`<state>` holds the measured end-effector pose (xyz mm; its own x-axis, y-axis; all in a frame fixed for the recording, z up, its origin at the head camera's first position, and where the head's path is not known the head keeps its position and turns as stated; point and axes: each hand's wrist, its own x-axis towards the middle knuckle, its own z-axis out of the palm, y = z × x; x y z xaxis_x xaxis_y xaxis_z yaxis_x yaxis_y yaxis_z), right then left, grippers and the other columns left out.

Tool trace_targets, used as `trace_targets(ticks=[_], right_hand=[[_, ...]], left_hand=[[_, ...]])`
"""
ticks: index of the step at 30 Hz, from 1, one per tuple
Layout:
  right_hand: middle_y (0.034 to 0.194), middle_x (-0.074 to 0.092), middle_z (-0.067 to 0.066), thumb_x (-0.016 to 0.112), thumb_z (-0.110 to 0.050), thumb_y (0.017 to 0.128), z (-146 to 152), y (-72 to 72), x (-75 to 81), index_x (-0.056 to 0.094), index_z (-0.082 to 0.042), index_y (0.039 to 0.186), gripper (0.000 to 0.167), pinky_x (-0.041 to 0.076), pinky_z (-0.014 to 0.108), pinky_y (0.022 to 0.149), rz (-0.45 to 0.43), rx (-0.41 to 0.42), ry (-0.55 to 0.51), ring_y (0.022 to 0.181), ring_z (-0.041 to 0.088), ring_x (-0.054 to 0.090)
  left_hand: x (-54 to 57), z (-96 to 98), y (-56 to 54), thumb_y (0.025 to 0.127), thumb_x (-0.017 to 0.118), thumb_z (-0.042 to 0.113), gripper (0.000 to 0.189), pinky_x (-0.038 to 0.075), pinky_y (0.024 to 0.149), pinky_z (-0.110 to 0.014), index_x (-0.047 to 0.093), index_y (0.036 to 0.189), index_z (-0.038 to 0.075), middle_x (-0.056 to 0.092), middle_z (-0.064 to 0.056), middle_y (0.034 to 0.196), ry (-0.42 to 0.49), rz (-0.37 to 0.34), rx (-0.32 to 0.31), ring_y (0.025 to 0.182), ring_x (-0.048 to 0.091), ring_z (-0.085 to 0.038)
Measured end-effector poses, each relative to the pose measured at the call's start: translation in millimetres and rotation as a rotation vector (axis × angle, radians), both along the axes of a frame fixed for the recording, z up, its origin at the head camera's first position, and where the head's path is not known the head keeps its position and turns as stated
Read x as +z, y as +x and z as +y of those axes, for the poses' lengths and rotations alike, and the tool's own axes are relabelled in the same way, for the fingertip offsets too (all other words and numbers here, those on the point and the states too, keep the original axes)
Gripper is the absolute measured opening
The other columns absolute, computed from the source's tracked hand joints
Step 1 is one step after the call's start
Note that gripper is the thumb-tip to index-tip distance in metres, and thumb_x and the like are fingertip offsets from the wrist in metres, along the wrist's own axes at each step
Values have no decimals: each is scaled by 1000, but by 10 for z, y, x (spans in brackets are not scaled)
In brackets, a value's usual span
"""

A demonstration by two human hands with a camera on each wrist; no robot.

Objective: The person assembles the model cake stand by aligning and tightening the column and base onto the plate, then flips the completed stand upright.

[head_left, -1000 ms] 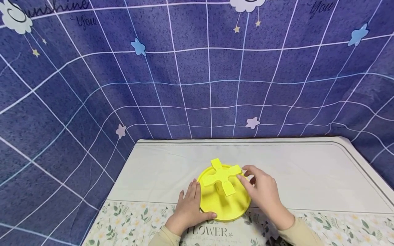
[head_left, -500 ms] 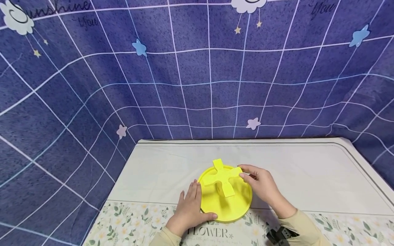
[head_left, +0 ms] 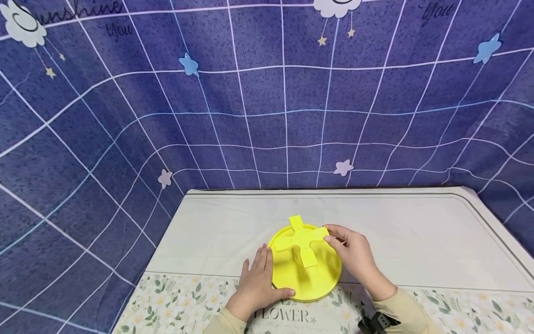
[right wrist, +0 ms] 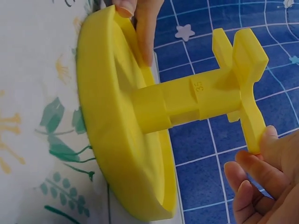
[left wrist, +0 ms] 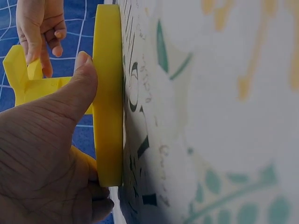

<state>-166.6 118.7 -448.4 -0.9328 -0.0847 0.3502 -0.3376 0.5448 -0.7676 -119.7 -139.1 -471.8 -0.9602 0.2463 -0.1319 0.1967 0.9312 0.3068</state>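
Observation:
A yellow plastic piece stands on the table: a round, rimmed base [head_left: 306, 285] with a stem [right wrist: 187, 100] rising from it, marked "35". Four stubby arms form a cross-shaped top [head_left: 301, 239] on the stem. My left hand [head_left: 256, 280] holds the base at its left and near edge, with the thumb [left wrist: 84, 77] on the rim and the fingers along the side. Thumb and forefinger of my right hand [head_left: 354, 250] pinch the right arm of the cross; the other fingers are loosely curled below it, seen in the right wrist view.
The table [head_left: 233, 222] has a white cover, with a flowered, lettered mat [head_left: 183, 301] along its near side. A blue curtain [head_left: 258, 125] with a grid and stars hangs behind and at the sides. A black device [head_left: 377, 322] sits at the right wrist.
My right hand has closed its thumb and forefinger onto the arm of the cross, which they barely reached before. The cross has turned very slightly. The left hand keeps its place.

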Motion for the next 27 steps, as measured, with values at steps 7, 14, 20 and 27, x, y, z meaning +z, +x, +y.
trace_targets(ticks=[7, 14, 20, 27], right_hand=[[112, 71, 10, 67, -19, 94, 74, 30, -5, 63, -9, 130, 38, 54, 27, 67, 15, 60, 25, 83, 19, 68], [129, 61, 16, 61, -27, 98, 325, 152, -6, 61, -4, 130, 40, 49, 52, 91, 155, 15, 286, 113, 35, 61], [144, 47, 21, 64, -33, 94, 596, 258, 33, 57, -6, 135, 49, 11, 70, 108, 241, -64, 522, 133, 48, 37], [154, 33, 19, 57, -51, 94, 814, 334, 118, 41, -15, 149, 68, -7, 77, 102, 172, -119, 619, 141, 53, 13]], left_hand=[[-26, -18, -18, 74, 62, 76, 124, 13, 112, -64, 16, 152, -8, 10, -24, 160, 47, -1, -25, 147, 12, -36], [-75, -147, -38, 83, 60, 68, 109, 10, 113, -63, 20, 152, -6, 12, -23, 160, 145, 47, -33, 147, 9, -38], [54, -305, -57, 91, 59, 54, 85, 4, 111, -66, 31, 151, 0, 23, -16, 158, 149, 258, 4, 147, 13, -34], [278, -441, -78, 91, 55, 61, 87, -9, 109, -66, 24, 155, 11, 15, -3, 160, 44, 412, 41, 149, 4, -29]])
